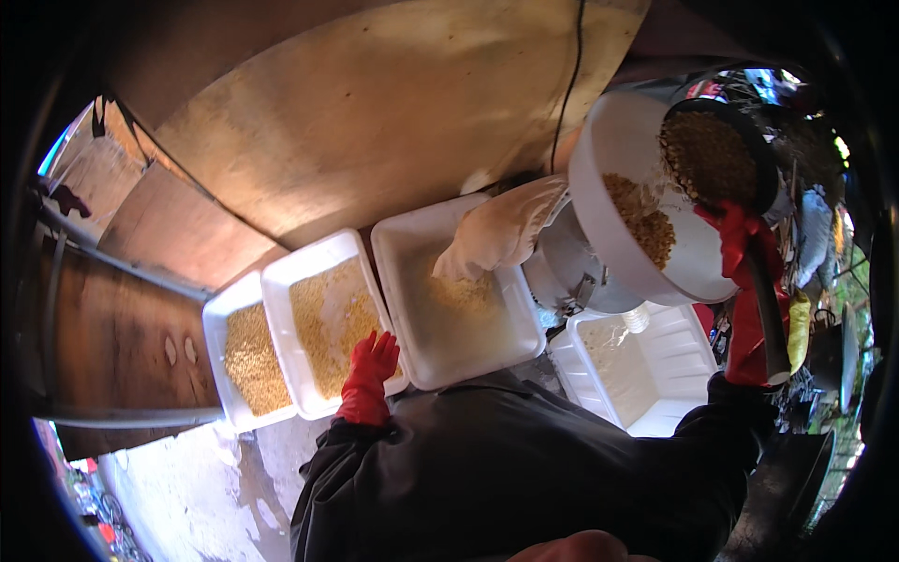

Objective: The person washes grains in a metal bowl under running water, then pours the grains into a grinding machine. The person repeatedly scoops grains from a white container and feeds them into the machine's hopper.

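My right hand (746,248), in a red rubber glove, grips the handle of a dark round scoop (766,155). Brown soaked-looking grains or beans fill the scoop, which is tilted over a wide white hopper (604,140). More of these brown grains (646,225) lie inside the hopper. Under it sits a metal grinding machine (573,253), with a pale cloth sleeve (506,229) hanging from its side into a white tray (407,281) of pale mash. My left hand (368,375), also red-gloved, is open with fingers spread, near the right edge of a tray of yellowish grains (309,398).
Another white tray of golden grains (251,361) stands at the far left. A deep white tub (679,361) sits below the hopper, beside a short pale spout (637,318). A board wall (375,112) rises behind. Clutter and a yellow bag (799,332) are at right.
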Demonstrator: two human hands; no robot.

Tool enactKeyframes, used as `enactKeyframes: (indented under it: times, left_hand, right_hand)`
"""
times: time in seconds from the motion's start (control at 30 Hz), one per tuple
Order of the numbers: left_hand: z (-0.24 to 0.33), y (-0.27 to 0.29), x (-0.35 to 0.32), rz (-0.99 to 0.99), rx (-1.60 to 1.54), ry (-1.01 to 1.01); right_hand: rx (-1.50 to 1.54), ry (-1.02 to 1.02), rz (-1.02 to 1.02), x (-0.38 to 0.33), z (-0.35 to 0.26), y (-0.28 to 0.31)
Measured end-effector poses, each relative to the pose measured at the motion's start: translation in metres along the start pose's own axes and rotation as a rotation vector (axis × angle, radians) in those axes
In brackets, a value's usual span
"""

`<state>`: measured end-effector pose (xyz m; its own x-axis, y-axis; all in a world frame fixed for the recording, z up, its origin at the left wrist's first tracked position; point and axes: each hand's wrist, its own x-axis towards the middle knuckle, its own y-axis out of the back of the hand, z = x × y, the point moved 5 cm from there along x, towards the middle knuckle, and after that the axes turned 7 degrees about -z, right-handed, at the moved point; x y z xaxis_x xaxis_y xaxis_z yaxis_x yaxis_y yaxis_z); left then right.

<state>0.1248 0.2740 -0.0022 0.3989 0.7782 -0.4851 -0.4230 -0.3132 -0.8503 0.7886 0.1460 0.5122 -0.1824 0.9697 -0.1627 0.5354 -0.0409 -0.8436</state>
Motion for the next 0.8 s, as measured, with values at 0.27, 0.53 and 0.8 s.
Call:
enactKeyframes:
  times: [0.27, 0.53, 0.8]
  left_hand:
    - [-0.006, 0.057, 0.022, 0.073, -1.162, 0.453]
    - [-0.014, -0.001, 0.003, 0.332, -2.688, 0.478]
    - [-0.013, -0.038, -0.02, 0.294, -3.154, 0.562]
  right_hand:
    - [0.191, -0.047, -0.061, -0.002, 0.015, -0.031]
    - [-0.283, 0.117, 0.0, -0.005, 0.005, -0.012]
    - [-0.865, 0.345, -0.197, 0.002, 0.005, -0.046]
